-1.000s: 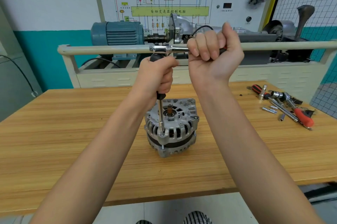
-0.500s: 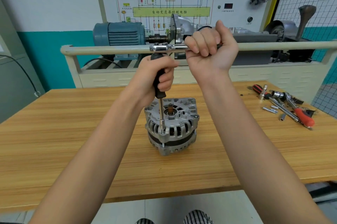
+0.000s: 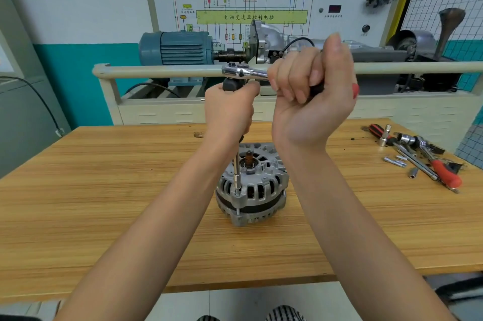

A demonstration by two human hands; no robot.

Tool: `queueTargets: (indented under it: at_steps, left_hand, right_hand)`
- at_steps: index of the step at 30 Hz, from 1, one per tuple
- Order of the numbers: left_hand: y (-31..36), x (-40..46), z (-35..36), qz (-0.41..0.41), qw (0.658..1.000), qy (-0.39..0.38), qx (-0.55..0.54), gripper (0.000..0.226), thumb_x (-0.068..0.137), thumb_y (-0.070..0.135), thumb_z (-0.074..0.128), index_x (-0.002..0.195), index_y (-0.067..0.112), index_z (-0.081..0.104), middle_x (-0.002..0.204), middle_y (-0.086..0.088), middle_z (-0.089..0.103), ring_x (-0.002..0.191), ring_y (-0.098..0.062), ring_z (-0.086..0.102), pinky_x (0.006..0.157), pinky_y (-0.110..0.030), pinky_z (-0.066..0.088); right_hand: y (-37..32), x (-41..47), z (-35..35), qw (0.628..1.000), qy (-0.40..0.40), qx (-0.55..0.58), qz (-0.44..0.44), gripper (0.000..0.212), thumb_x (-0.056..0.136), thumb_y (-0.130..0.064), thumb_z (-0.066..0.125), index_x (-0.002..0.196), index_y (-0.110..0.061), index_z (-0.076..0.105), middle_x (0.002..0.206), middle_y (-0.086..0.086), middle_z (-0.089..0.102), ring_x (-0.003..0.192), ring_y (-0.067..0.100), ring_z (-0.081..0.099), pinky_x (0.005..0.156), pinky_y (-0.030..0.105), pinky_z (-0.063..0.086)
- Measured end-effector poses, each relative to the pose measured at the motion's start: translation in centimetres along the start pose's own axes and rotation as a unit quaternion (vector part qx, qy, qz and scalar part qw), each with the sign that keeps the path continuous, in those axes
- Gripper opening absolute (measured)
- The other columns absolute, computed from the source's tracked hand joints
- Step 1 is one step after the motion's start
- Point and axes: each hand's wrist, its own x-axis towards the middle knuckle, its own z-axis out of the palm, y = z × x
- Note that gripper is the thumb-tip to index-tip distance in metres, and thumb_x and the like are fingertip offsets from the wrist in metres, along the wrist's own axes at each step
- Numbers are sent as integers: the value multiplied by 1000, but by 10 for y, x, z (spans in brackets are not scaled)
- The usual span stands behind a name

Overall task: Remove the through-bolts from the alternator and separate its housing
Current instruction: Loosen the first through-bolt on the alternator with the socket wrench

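On the wooden table (image 3: 104, 203), alternator (image 3: 252, 184) below both hands, left hand (image 3: 230, 111) gripping extension (image 3: 236, 176), right hand (image 3: 311, 95) clenching ratchet (image 3: 244, 73).

Wall panel (image 3: 251, 17) reads 自动变速器控制电脑 (green strip).

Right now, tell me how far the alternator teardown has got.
Done: hard to confirm; whether any through-bolts are already out cannot be told. In hand: the right hand grips the ratchet handle, the left hand grips the extension, whose socket sits on a bolt at the alternator rim. Left: the housing halves are still together, so the split remains, plus any other bolts.
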Motion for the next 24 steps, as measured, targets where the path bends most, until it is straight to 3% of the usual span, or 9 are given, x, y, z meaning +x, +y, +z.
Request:
queueTargets:
  at_steps: [2,5,9,12,16,19,22,24]
  left_hand:
    - [0,1,-4,-1,1000,-23,-1,44,86,1,56,54,20,32,38,9,26,33,-9,19,37,-15,18]
    - [1,4,-16,-6,992,-127,-19,46,84,-2,57,51,19,34,40,6,26,35,-11,18,38,-16,18]
    - [5,10,-30,-38,952,-296,-65,40,79,6,58,45,19,42,37,5,30,30,-8,24,36,-15,22]
    - [5,11,-28,-75,933,-341,-91,41,80,10,54,43,18,37,34,6,26,27,-5,20,34,-12,17]
    - [3,8,-22,-66,966,-248,-41,52,89,5,50,42,21,32,35,7,23,28,-7,16,35,-11,15]
    - [1,2,-13,-44,990,-131,-21,47,89,1,49,50,19,29,38,6,22,31,-9,13,38,-12,15]
    - [0,-1,-4,-27,999,-38,0,44,86,0,53,53,18,30,37,7,24,32,-11,16,39,-13,16]
    - [-1,-1,-2,-16,1000,-15,9,44,86,1,56,54,18,31,38,7,25,32,-11,18,38,-14,18]
  right_hand:
    - [0,4,-1,1000,-6,7,16,29,92,-7,35,64,-17,36,37,-3,29,35,11,23,46,27,23]
    - [-3,20,-10,987,36,80,131,53,99,-11,31,46,-16,36,34,-5,27,33,10,22,42,23,22]
    - [4,41,-28,929,139,206,274,59,99,-17,33,40,-15,34,32,-4,24,28,10,22,39,20,21]
    - [10,44,-33,901,182,262,296,57,98,-18,35,41,-15,32,32,-5,23,27,11,22,38,18,20]
    - [4,33,-25,936,172,207,225,56,98,-15,35,42,-16,34,34,-5,24,29,10,22,37,20,22]
    - [-2,13,-13,984,96,101,115,55,99,-12,32,44,-15,35,36,-5,26,34,11,23,43,25,25]
    - [0,-4,2,1000,19,17,-8,35,93,-6,34,61,-19,38,37,-4,30,35,12,24,47,28,24]
    - [2,-6,6,999,-3,-7,-43,26,90,-3,33,68,-17,37,38,-4,31,35,10,24,46,26,23]
